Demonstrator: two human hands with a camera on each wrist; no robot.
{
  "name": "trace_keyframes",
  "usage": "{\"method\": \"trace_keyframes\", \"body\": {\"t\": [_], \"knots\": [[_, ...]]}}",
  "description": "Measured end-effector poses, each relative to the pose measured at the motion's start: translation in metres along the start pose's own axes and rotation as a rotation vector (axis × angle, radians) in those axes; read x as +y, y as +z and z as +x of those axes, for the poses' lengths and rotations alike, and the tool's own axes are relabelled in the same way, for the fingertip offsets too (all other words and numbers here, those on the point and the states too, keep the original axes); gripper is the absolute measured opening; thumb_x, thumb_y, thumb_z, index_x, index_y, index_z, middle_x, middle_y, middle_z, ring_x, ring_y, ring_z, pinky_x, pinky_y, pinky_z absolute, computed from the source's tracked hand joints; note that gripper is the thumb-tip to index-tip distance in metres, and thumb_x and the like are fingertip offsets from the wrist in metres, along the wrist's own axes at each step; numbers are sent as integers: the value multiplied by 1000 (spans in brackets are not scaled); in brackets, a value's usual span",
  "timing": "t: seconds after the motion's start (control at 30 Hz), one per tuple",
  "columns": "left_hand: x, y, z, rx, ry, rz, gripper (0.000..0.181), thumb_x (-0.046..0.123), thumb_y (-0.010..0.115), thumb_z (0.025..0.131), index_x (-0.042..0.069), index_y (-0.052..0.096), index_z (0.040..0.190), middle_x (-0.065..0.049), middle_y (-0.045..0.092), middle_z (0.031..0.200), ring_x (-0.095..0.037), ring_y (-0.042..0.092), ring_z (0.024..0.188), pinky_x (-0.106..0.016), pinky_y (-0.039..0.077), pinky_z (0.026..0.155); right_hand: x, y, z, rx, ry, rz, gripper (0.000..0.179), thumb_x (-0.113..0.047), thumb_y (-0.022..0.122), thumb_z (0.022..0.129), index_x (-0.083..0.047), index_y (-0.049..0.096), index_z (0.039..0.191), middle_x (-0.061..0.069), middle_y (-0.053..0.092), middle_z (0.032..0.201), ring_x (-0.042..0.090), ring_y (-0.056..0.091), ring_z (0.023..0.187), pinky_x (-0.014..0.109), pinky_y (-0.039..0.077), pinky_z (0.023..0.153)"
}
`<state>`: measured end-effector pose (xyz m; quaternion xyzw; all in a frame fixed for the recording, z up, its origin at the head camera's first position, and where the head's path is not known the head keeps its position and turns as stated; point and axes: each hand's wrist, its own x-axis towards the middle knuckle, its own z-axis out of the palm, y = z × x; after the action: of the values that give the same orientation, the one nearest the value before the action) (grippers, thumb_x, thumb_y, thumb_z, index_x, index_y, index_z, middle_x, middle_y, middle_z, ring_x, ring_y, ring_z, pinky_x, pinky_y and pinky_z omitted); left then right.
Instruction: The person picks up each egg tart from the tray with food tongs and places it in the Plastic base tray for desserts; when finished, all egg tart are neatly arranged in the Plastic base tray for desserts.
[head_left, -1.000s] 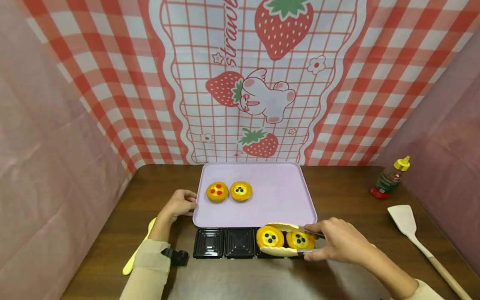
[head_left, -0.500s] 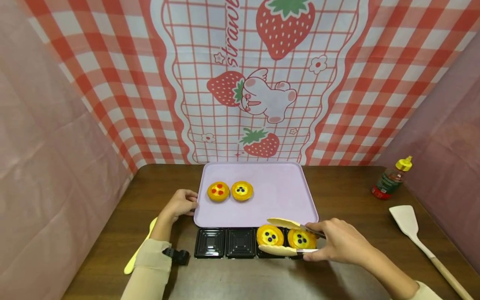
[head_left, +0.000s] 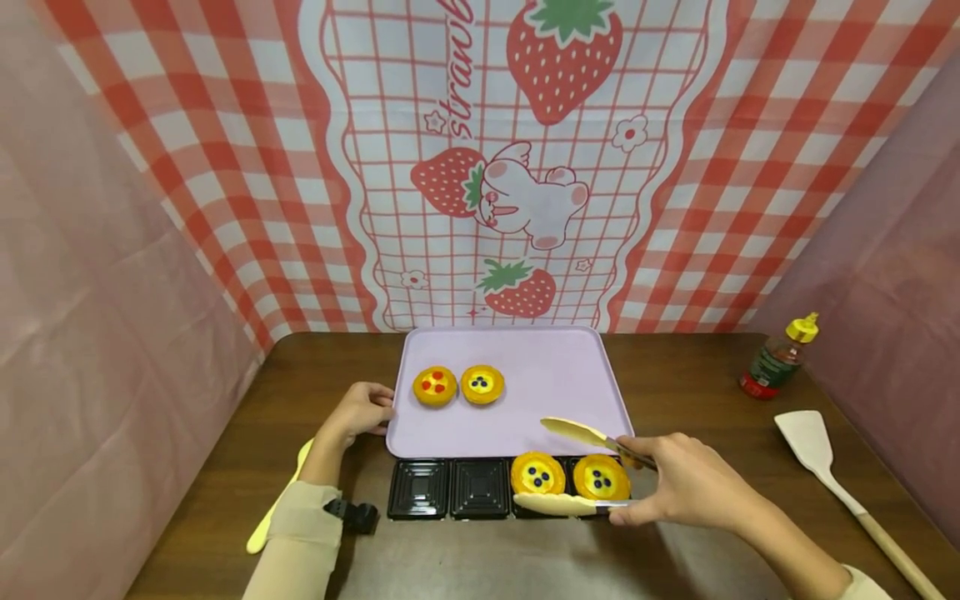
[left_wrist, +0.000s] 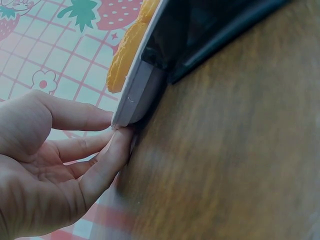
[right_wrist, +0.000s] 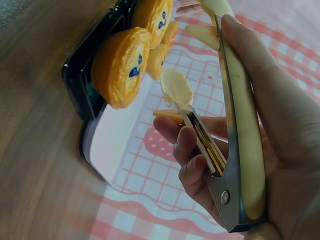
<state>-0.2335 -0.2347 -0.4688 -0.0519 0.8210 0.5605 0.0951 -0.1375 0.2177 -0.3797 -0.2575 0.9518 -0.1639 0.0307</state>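
My left hand pinches the left rim of a lilac tray between thumb and finger. On the tray's left half sit a red-topped tart and a blueberry tart. My right hand holds cream-tipped tongs, their arms spread wide. The tongs straddle two more blueberry tarts, the inner one and the outer one, in the two right compartments of a black mould along the tray's front edge. In the right wrist view nothing is gripped between the tong tips.
A yellow spoon-like utensil lies beside my left forearm. At the right stand a yellow-capped sauce bottle and, nearer, a spatula lying flat. A checked strawberry cloth hangs behind the brown table.
The tongs' arms have spread apart, the far arm swinging away over the tray's front rim. The tarts stay in their compartments. My left hand keeps its place on the tray.
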Motion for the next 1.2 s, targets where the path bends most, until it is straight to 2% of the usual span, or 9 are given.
{"method": "trace_keyframes", "body": {"t": [0.13, 0.23, 0.47, 0.63, 0.7, 0.8, 0.93, 1.2], "knots": [[-1, 0, 0, 9, -7, 6, 36, -8, 63, 82, -17, 55, 116, -18, 56, 95, -20, 60, 73, -36, 61, 61, -1, -6, 3, 25, -12, 5, 96, -74, 78, 60, -2, 68, 123, 1, 73, 100, 12, 66, 84, 31, 53, 62], [-2, 0, 1, 13, -4, 5, 36, -8, 63, 82, -17, 56, 116, -18, 56, 94, -21, 60, 73, -36, 61, 60, -2, -13, 7, 55, -29, 13, 96, -73, 78, 61, -1, 67, 124, 2, 73, 101, 8, 62, 79, 28, 50, 61], [-2, 1, 2, 7, -12, 2, 36, -7, 64, 82, -16, 56, 116, -18, 55, 95, -21, 59, 73, -36, 61, 61, -4, -30, 25, 75, -15, 56, 101, -72, 80, 61, 3, 64, 127, 11, 71, 106, 6, 39, 57, 23, 37, 51], [-3, -1, 2, 13, -16, 0, 36, -7, 64, 82, -16, 57, 116, -17, 55, 95, -21, 59, 73, -36, 61, 60, -7, -35, 45, 93, -22, 57, 100, -70, 81, 61, 2, 64, 127, 4, 70, 96, 8, 38, 58, 24, 33, 49], [-3, -1, 2, 14, -19, -2, 36, -7, 64, 82, -15, 57, 116, -17, 55, 95, -20, 59, 73, -36, 61, 60, -9, -36, 55, 101, -32, 46, 100, -72, 80, 61, 2, 65, 127, 1, 69, 93, 9, 41, 61, 24, 35, 51], [-2, 0, 1, 13, -16, -5, 36, -8, 64, 81, -16, 57, 116, -17, 55, 95, -20, 59, 72, -36, 61, 60, -13, -39, 68, 106, -44, 31, 93, -75, 78, 60, -3, 68, 118, -4, 63, 83, 10, 42, 61, 25, 36, 51], [-1, 0, 1, 9, -8, -15, 36, -8, 62, 81, -16, 56, 115, -17, 55, 94, -20, 59, 73, -36, 61, 60, -18, -40, 88, 112, -57, 30, 79, -77, 77, 59, -12, 67, 102, -4, 55, 75, 11, 42, 59, 25, 36, 48], [-2, -1, 2, 6, -9, -35, 35, -9, 62, 80, -16, 56, 115, -16, 54, 92, -19, 58, 72, -36, 61, 60, -21, -27, 124, 82, -59, 16, 66, -74, 80, 60, -15, 63, 86, -3, 51, 70, 13, 43, 60, 27, 34, 51]]}}
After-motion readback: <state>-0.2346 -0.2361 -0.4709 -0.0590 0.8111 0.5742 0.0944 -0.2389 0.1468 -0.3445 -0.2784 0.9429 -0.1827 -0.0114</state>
